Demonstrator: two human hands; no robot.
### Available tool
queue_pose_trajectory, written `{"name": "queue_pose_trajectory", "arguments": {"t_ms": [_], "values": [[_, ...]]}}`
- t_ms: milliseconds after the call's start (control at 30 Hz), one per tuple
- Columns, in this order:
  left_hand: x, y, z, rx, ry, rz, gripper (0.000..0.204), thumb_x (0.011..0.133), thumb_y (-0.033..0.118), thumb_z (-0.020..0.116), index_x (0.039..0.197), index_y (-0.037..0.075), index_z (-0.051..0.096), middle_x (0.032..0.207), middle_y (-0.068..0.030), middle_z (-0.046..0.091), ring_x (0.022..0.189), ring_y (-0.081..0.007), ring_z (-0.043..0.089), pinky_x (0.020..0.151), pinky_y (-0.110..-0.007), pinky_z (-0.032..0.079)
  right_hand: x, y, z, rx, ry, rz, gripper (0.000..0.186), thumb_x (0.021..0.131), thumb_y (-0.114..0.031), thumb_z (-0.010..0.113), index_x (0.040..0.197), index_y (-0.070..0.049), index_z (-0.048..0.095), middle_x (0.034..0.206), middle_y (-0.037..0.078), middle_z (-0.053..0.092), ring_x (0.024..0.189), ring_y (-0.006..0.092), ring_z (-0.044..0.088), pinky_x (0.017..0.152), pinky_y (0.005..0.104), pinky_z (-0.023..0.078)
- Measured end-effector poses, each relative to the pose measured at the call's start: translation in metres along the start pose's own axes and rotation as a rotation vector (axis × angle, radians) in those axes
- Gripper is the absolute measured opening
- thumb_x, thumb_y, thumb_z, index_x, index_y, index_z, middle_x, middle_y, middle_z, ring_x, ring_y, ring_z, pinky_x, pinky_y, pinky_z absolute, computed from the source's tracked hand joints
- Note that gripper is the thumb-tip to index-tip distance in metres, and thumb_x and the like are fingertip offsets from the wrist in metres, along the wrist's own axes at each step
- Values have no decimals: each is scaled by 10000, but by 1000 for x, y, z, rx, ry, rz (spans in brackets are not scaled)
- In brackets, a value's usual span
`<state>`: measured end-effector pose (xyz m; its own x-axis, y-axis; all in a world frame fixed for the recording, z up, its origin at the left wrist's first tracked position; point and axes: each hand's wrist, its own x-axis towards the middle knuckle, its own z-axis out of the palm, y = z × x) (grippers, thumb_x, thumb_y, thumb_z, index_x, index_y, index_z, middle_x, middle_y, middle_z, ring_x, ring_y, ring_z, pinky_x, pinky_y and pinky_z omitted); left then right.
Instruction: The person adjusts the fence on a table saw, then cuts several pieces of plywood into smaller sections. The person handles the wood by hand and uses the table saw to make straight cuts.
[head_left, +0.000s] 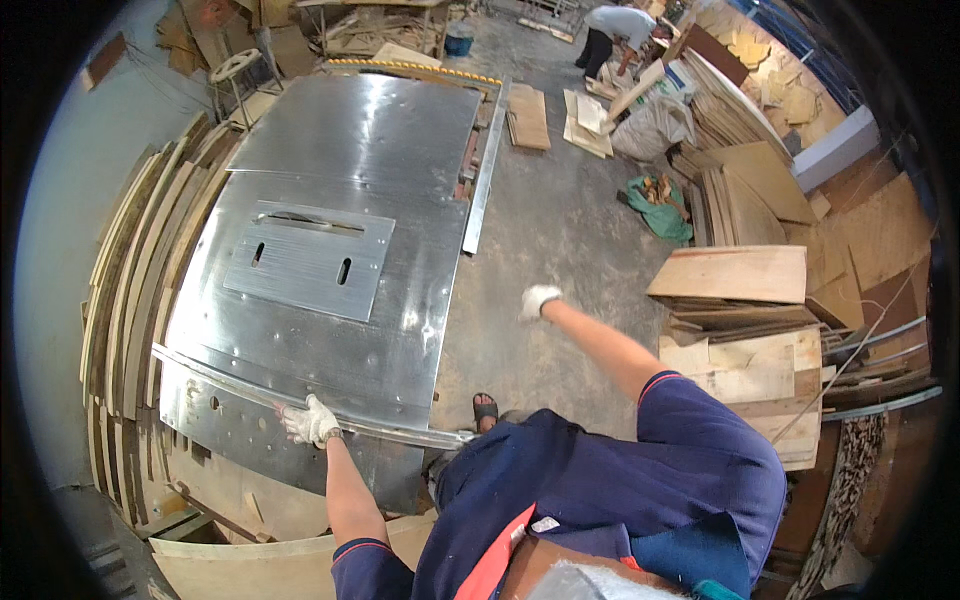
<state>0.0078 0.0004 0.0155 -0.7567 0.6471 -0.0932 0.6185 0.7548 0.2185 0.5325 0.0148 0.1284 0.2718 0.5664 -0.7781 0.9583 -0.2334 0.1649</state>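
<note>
My left hand [310, 420], in a white glove, lies on a long metal rail [230, 380] across the near part of a metal-topped table [400, 350], its fingers spread. Farther along the tabletop is a rectangular plate [310, 260] with a long slot and two shorter slots. My right hand [541, 301], also gloved, hangs over the concrete floor to the right of the table; its fingers are blurred, and I cannot tell whether they are closed.
Upright boards [130, 280] line the left wall. Wood sheets [725, 270], sacks [650, 130] and a green bag [655, 210] lie along the right. A co-worker [620, 30] bends over wood at the back. My sandalled foot [485, 408] stands beside the table.
</note>
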Motion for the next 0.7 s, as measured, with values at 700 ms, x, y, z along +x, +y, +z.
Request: {"name": "queue_pose_trajectory", "arguments": {"t_ms": [700], "values": [[-4, -11, 2, 88, 9, -21, 861, 846, 499, 619, 1544, 163, 243, 1531, -117, 369, 1382, -313, 399, 1135, -564, 267, -23, 21, 236, 528, -152, 147, 493, 893, -323, 561, 1278, -16, 555, 1262, 201, 567, 1094, 322, 584, 895, 464, 467]]}}
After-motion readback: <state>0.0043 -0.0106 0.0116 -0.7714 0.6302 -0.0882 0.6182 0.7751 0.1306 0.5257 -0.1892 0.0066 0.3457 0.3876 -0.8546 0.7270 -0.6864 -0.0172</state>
